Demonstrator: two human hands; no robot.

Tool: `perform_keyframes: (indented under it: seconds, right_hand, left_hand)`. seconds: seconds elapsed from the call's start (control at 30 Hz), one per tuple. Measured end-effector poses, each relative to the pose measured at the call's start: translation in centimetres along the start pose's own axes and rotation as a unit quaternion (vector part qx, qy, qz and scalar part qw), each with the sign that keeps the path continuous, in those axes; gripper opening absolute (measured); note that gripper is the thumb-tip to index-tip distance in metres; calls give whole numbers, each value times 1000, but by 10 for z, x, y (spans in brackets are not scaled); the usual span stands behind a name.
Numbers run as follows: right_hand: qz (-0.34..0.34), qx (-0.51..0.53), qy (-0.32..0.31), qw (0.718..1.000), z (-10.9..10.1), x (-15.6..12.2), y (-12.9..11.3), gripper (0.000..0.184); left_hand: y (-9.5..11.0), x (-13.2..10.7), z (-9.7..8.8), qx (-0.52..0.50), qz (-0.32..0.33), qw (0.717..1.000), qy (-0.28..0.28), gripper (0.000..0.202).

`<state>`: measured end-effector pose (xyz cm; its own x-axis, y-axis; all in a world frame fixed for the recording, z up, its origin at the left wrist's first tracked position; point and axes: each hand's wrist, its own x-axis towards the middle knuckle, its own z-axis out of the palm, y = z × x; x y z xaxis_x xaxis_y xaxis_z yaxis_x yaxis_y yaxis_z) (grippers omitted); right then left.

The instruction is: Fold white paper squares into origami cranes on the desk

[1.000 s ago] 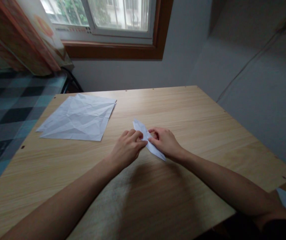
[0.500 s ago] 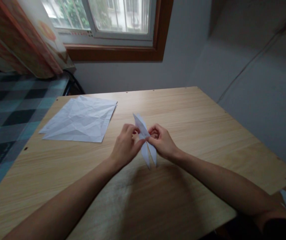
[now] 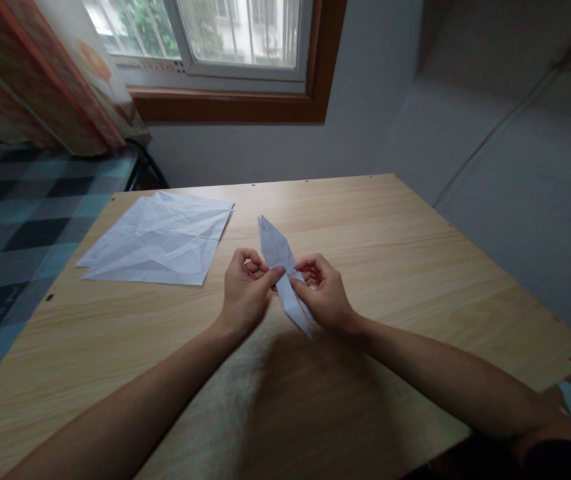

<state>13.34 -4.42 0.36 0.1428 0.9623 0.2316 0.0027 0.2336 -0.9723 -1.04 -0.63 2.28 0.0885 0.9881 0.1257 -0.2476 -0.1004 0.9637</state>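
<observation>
Folded paper well apart from tabletop edges

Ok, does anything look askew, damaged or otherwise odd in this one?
Only mildly: the white sheets near the far left corner of the wooden table are creased and overlap askew, their edges not lined up. I see no spill. The folded paper between the left hand and right hand shows no obvious tear.
</observation>
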Motion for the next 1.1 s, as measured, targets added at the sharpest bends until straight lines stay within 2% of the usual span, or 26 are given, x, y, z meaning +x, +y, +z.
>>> perform_keyframes:
  seconds: [0.1, 0.27, 0.47, 0.57, 0.8, 0.97, 1.1]
  right_hand:
    - [-4, 19, 16, 1000, 0, 1, 1, 30]
    - [-14, -39, 9, 999, -3, 1, 2, 16]
    - [-44, -76, 53, 995, -7, 2, 6, 11]
    - [-27, -36, 42, 998, -7, 4, 8, 14]
    - [57, 126, 10, 990, -5, 12, 8, 37]
    - [87, 189, 2, 978, -7, 14, 12, 44]
    - [78, 184, -15, 980, -6, 13, 11, 42]
  left_hand:
    - [-3, -1, -1, 1, -23, 1000, -7, 43]
    - [-11, -1, -2, -4, -12, 999, -41, 36]
    - [-11, 0, -3, 43, -6, 998, -50, 30]
    - [-10, 0, -2, 33, 2, 998, -56, 31]
    - [-10, -3, 0, -1, 49, 998, -29, 49]
    - [-9, -7, 0, 64, 84, 994, -36, 35]
    - [-11, -9, -1, 112, 69, 990, -44, 28]
